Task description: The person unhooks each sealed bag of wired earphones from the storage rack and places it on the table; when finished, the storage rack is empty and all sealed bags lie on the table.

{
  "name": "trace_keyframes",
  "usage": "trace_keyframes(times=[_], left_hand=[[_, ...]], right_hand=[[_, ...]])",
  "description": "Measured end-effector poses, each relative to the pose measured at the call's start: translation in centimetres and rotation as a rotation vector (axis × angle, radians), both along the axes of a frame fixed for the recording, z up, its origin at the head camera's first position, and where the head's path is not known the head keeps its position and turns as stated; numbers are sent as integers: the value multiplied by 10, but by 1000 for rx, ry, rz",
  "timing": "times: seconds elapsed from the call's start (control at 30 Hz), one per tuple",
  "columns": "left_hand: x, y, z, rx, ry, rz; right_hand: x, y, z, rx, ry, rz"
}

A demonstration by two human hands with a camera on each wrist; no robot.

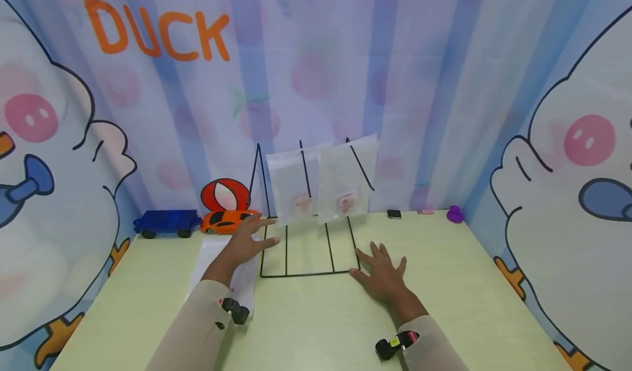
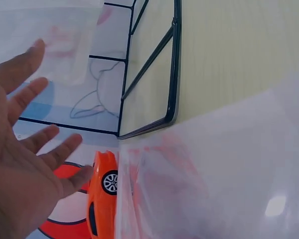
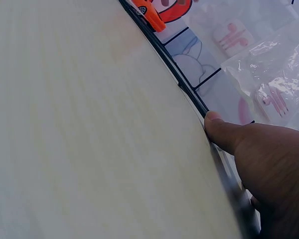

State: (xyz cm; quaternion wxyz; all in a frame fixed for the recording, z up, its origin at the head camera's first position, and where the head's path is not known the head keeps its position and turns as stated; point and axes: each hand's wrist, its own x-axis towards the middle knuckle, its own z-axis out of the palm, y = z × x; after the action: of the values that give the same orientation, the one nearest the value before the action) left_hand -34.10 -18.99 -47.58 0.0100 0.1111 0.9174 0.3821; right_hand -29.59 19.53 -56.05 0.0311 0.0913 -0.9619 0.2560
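Left hand [image 1: 245, 241] is held with fingers straight and spread, released and grasping nothing, hovering over the far end of a clear plastic bag [image 1: 224, 269] that lies flat on the worktop [image 1: 469, 283] just left of the black wire rack [image 1: 308, 250]. Right hand [image 1: 382, 275] is laid flat with straight fingers on the worktop at the rack's near right corner, its thumb touching the base wire, so the rack appears to be steadied there. Two further bags [image 1: 321, 187] are seen already hung on the rack's upright prongs. For the step to be done well, the flat bag is best pinched near its top edge rather than its middle, so that it hangs straight, while pressure on the corner is kept so the light frame is not dragged. An orange toy car [image 1: 227, 220] stands just beyond the left hand and should be cleared on the lift; a blue toy truck [image 1: 165, 223] stands further left. From the left wrist, the open palm [image 2: 25, 164], the rack's corner [image 2: 167, 117] and the bag's pink print [image 2: 164, 169] are shown close up, which the head view leaves faint. Only from the right wrist is the thumb [image 3: 224, 134] seen pressed against the wire [image 3: 179, 79]
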Motion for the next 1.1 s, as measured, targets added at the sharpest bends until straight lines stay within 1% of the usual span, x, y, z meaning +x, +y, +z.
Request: trace_keyframes(times=[0.2, 0.3, 0.37, 0.53, 0.63, 0.73, 0.8, 0.9, 1.0, 1.1], left_hand=[[-15, 10, -1, 88, 2, -51], [-21, 15, -3, 138, -17, -60], [-25, 19, -4, 171, -46, -52], [-28, 29, -4, 255, -116, -47], [-30, 34, -3, 305, -116, -55], [-31, 39, -2, 343, -120, -42], [-31, 43, -1, 349, -127, -31], [-31, 48, 0, 350, -138, -14], [-30, 53, 1, 352, -127, -10], [-30, 56, 1, 350, -113, -22]], right_hand=[[2, 1, 4, 2, -4, -6], [3, 1, 8, -1, -18, -11], [4, 1, 10, 4, -27, -14], [6, -1, 11, -3, -42, -7], [5, -2, 11, -23, -30, 1], [3, -3, 11, -32, -15, 7], [3, -3, 10, -31, -3, 9], [3, -2, 10, -32, -11, 5], [4, -1, 10, -29, -16, 5], [4, 0, 10, -16, -32, -5]])
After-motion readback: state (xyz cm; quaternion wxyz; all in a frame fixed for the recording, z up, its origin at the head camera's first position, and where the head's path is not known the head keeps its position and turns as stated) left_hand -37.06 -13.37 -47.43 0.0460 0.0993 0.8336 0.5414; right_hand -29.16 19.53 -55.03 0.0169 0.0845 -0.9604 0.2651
